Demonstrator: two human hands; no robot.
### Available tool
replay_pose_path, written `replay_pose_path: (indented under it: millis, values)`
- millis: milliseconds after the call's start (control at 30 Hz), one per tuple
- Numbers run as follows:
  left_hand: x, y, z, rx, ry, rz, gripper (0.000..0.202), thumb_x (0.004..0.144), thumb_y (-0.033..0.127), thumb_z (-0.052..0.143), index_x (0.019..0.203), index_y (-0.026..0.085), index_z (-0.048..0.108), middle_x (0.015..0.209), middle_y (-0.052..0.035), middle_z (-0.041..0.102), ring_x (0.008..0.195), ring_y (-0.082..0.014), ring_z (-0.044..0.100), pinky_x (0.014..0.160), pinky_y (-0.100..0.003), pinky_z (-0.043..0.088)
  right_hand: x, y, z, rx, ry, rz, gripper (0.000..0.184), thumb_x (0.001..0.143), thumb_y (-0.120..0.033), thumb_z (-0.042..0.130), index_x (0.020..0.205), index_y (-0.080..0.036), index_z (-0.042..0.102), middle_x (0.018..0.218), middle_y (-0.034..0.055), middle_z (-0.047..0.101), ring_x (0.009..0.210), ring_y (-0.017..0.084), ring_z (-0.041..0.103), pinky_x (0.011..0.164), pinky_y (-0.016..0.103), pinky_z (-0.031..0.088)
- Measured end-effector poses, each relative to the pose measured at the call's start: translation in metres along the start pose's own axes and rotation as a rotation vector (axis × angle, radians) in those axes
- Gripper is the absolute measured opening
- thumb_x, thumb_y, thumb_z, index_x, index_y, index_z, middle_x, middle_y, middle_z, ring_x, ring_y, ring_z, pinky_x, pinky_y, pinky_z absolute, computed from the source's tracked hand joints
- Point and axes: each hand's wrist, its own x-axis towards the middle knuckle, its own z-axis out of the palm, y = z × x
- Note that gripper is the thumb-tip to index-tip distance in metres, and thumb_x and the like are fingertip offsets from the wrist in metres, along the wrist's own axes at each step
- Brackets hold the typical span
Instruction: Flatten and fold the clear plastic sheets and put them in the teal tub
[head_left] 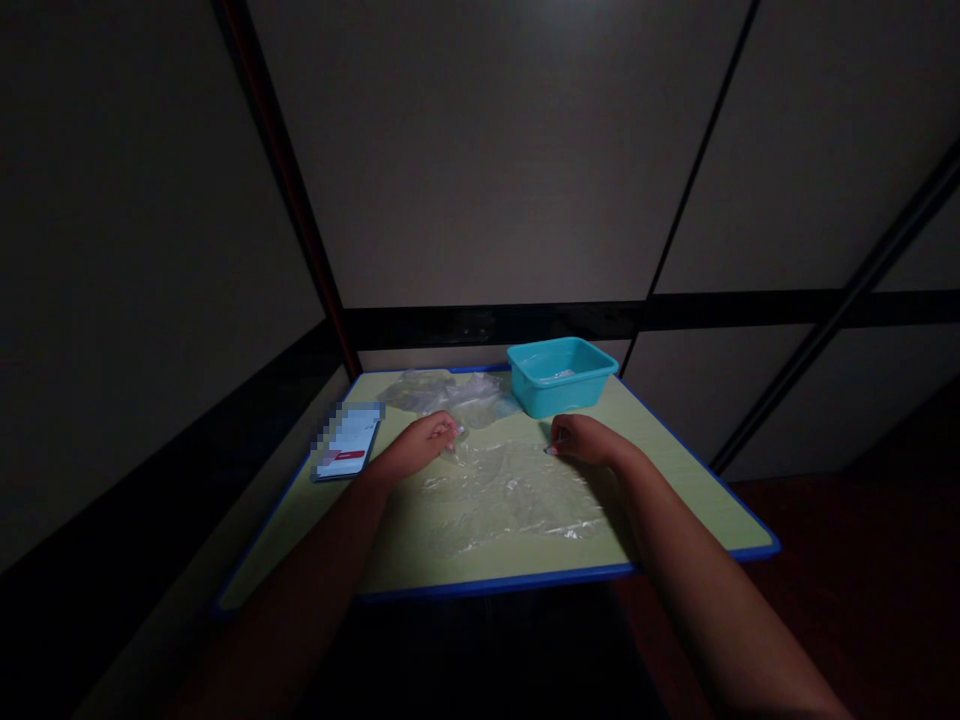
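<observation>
A clear plastic bag (517, 495) lies spread and wrinkled on the pale yellow table, between my two arms. My left hand (424, 443) is closed in a pinch on the bag's far left corner. At its far right corner, my right hand (577, 440) also pinches the plastic, fingers curled. More crumpled clear plastic (457, 395) lies just beyond, toward the table's back edge. Behind my right hand stands a turquoise plastic basin (562, 395) with a little clear plastic inside.
The table (682, 510) has a blue rim. A phone or tablet (349, 440) with a lit, partly blurred screen lies at the left edge. Pale panelled walls (487, 150) with dark strips close in behind and to the left.
</observation>
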Motion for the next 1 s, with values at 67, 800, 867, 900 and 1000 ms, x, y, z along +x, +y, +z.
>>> replay_pose_path:
  millis: [67,800,867,900,1000]
  values:
    - [0.000,0.000,-0.001,0.015,-0.009,-0.012,0.019,0.075,0.036,0.052,0.082,0.019,0.055,0.073,0.0001,0.060,0.069,-0.0142,0.056,0.063,-0.025,0.043,0.000,0.000,0.000,0.007,0.005,0.003,0.015,0.074,-0.024,0.066,0.087,-0.015,0.064,0.086,0.0065,0.067,0.073,0.016,0.057,0.059,0.022,0.036]
    - [-0.004,-0.005,-0.037,0.091,-0.040,-0.138,0.018,0.064,0.035,0.051,0.067,0.018,0.056,0.060,0.0002,0.059,0.061,-0.0157,0.055,0.059,-0.025,0.038,0.011,0.004,0.014,0.196,0.136,-0.150,0.005,0.076,-0.019,0.060,0.073,-0.015,0.061,0.070,0.0031,0.065,0.063,0.013,0.054,0.056,0.020,0.034]
    - [-0.004,-0.006,-0.039,0.106,-0.008,-0.147,0.019,0.065,0.036,0.050,0.064,0.018,0.055,0.061,-0.0009,0.059,0.061,-0.0160,0.055,0.059,-0.025,0.038,0.012,0.005,0.016,0.199,0.134,-0.143,0.004,0.076,-0.018,0.060,0.074,-0.015,0.061,0.070,0.0028,0.065,0.063,0.013,0.054,0.056,0.020,0.034]
    - [-0.004,-0.006,-0.039,0.120,0.006,-0.149,0.019,0.065,0.037,0.049,0.063,0.018,0.055,0.061,-0.0014,0.059,0.061,-0.0162,0.054,0.059,-0.025,0.038,0.012,0.006,0.016,0.200,0.131,-0.144,0.004,0.076,-0.018,0.059,0.074,-0.015,0.061,0.070,0.0026,0.065,0.063,0.013,0.054,0.056,0.020,0.034]
    - [-0.005,-0.005,-0.040,0.164,0.021,-0.163,0.022,0.065,0.039,0.050,0.058,0.018,0.054,0.058,-0.0015,0.058,0.058,-0.0157,0.051,0.057,-0.026,0.036,0.013,0.007,0.017,0.198,0.140,-0.154,0.005,0.076,-0.017,0.058,0.073,-0.015,0.062,0.069,0.0024,0.065,0.063,0.013,0.054,0.057,0.020,0.035]
